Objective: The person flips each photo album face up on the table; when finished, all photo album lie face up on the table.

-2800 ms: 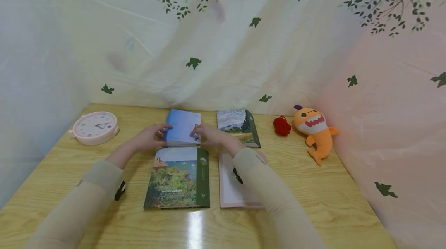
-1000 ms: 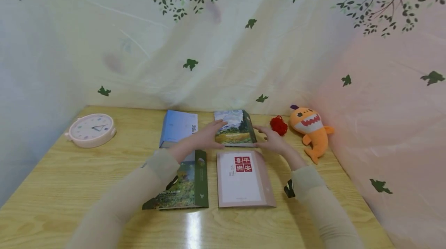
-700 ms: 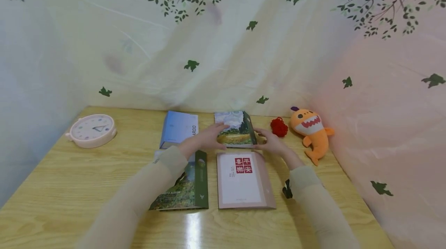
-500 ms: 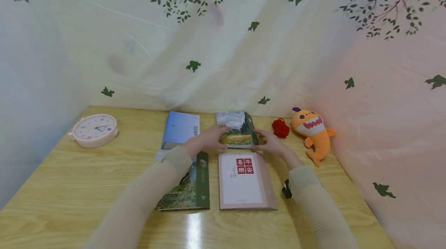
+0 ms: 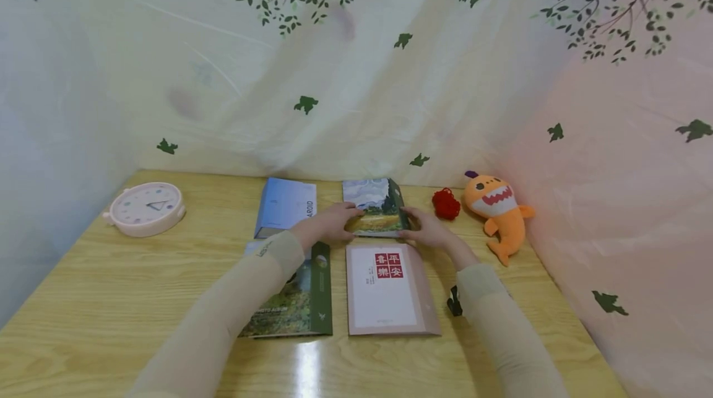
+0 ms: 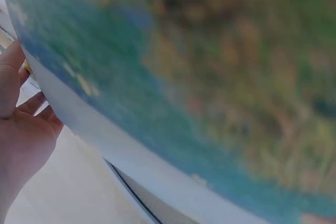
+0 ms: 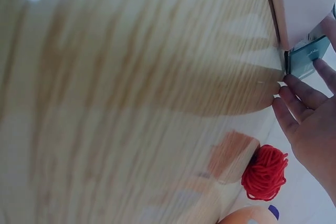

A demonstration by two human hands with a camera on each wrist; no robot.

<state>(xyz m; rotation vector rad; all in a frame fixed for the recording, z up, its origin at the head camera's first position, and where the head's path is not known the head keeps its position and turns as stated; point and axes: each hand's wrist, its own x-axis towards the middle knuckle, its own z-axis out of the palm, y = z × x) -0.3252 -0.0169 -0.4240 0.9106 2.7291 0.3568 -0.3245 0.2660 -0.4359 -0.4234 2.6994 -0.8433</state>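
Note:
In the head view, a small photo album with a painted landscape cover and dark green spine lies flat at the back. My left hand is at its left side, fingers reaching over the cover's edge and thumb near the front corner. On the opposite side, my right hand touches the spine with extended fingers. The right wrist view shows those fingertips against the green spine. Left of it lies a blue album. In front are a green photo album, partly behind my left sleeve, and a pink-white album.
A pink round clock lies at the table's left. On the right are a red yarn ball and an orange plush shark. The wooden table ends at a printed curtain behind.
Both hands have gone from the blue album to the landscape album at its right. Over the last second they have drawn slightly closer around it; the album itself has barely moved.

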